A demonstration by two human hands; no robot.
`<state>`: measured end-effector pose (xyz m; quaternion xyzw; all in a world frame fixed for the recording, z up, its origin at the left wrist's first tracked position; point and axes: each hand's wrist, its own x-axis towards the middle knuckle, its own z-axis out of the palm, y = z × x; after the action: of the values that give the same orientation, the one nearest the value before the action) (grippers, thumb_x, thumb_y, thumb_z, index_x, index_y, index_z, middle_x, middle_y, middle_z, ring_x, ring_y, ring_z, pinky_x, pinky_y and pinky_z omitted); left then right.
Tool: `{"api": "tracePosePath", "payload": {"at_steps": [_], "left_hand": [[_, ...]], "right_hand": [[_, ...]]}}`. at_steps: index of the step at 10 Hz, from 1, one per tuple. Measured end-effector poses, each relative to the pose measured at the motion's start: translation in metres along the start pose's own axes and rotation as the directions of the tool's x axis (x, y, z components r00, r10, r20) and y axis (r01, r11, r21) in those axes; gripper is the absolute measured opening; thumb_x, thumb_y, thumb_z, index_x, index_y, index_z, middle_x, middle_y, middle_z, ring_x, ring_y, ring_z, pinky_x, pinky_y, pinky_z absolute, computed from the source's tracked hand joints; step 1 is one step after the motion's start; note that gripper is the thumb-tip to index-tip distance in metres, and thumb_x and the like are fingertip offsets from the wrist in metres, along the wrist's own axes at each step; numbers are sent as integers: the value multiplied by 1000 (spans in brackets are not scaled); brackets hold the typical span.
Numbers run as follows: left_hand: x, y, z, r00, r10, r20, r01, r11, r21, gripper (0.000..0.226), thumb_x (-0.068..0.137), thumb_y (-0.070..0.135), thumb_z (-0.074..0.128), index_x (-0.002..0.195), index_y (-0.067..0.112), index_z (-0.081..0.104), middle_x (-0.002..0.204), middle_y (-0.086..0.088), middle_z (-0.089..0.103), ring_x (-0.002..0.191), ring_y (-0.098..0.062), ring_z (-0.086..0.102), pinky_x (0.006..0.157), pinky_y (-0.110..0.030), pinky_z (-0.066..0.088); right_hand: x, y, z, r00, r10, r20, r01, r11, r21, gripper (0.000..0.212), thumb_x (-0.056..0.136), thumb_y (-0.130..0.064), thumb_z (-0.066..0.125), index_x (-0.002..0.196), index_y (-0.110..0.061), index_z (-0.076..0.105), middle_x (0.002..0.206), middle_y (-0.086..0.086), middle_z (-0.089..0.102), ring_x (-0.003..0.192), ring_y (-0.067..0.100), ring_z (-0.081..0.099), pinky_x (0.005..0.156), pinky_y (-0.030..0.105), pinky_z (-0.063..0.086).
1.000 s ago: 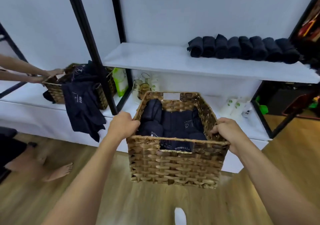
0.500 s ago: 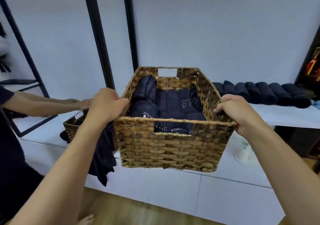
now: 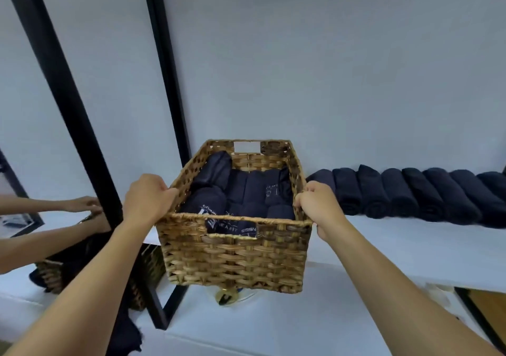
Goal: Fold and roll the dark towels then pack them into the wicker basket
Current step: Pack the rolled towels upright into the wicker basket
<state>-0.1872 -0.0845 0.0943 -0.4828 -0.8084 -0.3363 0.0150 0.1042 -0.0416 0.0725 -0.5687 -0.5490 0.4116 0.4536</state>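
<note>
Raised higher, the wicker basket (image 3: 232, 260) is gripped by left hand (image 3: 147, 201) and right hand (image 3: 320, 208) fingers (image 3: 301, 199); dark towels (image 3: 246, 188) bear illegible lettering.

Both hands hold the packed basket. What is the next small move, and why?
Probably ease the wicker basket forward and set it on the white shelf, left of the row of rolled towels. The left hand and right hand grip its side rims, it is held in front of the shelf, and rolled dark towels already fill it.

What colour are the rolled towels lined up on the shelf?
Dark navy blue, nearly black. The rolled towels show clearly in the head view.
</note>
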Motion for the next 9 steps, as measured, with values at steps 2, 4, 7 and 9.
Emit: {"api": "tracePosePath", "payload": {"at_steps": [2,4,7,9], "left_hand": [[59,15,31,995,-10,99,-9,983,182,21,82,26,63,75,6,59,80,-14,61,67,-28,49,60,-34,39],[62,88,45,978,192,86,-210,926,313,39,88,29,56,123,11,51,123,-18,51,113,-40,47,92,-46,39],[26,323,174,717,324,618,-236,946,-222,23,94,3,41,72,6,43,80,-10,53,66,-21,51,58,-27,43],[43,305,295,634,99,767,-241,968,74,40,104,16,35,136,-4,46,140,-19,48,129,-34,46,104,-36,38]], "right_hand": [[58,-4,13,998,43,46,-40,997,-61,26,83,1,46,67,-15,33,64,1,35,60,17,33,54,29,25],[99,-1,-20,962,191,196,-173,979,-103,32,94,-41,54,80,-13,57,65,4,53,53,16,49,55,26,48],[196,49,-59,987,127,-102,-159,888,-430,17,92,-10,50,100,-4,64,107,21,65,94,34,62,86,41,54],[229,60,-68,974,212,80,-83,662,-745,26,97,-13,50,117,-3,62,100,12,66,75,23,56,65,29,43]]}}
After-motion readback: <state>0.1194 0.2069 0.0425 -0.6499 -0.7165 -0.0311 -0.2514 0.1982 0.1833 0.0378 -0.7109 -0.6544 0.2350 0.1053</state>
